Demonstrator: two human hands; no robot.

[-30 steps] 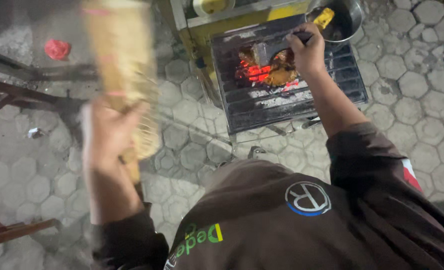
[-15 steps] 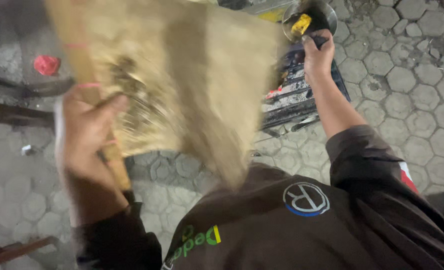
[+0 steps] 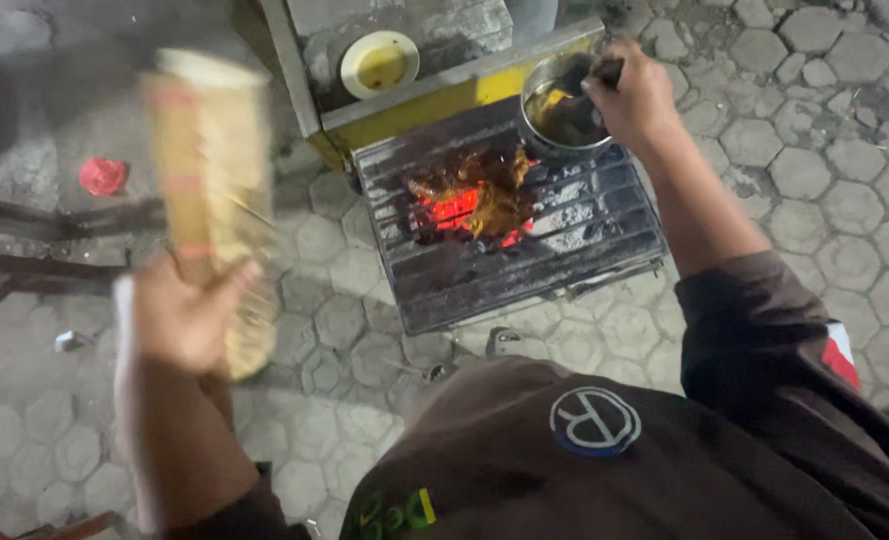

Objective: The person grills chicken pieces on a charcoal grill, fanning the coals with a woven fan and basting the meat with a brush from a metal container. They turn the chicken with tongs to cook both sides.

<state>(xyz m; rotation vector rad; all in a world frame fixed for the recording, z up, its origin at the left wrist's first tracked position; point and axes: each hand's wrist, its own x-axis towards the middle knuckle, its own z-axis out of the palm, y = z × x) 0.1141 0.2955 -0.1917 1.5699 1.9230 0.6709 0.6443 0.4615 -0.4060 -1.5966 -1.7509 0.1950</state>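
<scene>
Left hand (image 3: 187, 318): closed around the lower end of a woven fan (image 3: 215, 190), pale straw in colour with reddish bands, held upright and blurred, its blade rising above the hand. Right hand (image 3: 637, 97): closed on a dark handle (image 3: 609, 70), the tool's working end dipping into a small metal pot (image 3: 557, 112) just to the left of that hand; what the tool is cannot be told. The pot holds a dark yellowish liquid and sits at the far right corner of a charcoal grill (image 3: 525, 250), a dark barred grate standing on the paved ground. Pieces of meat (image 3: 480, 190), browned and charred, lie on the grate below and left of the right hand, over glowing red embers (image 3: 455, 212), well apart from the left hand and its fan. Beyond the grill, a yellow-edged cart (image 3: 435, 105) carries a round pale plate (image 3: 380, 63) with a yellow smear. A red scrap (image 3: 103, 176) lies on the hexagonal paving (image 3: 825, 170) to the left of the fan. The person's dark brown shirt (image 3: 585, 470), with a round emblem, fills the near edge of the view.
</scene>
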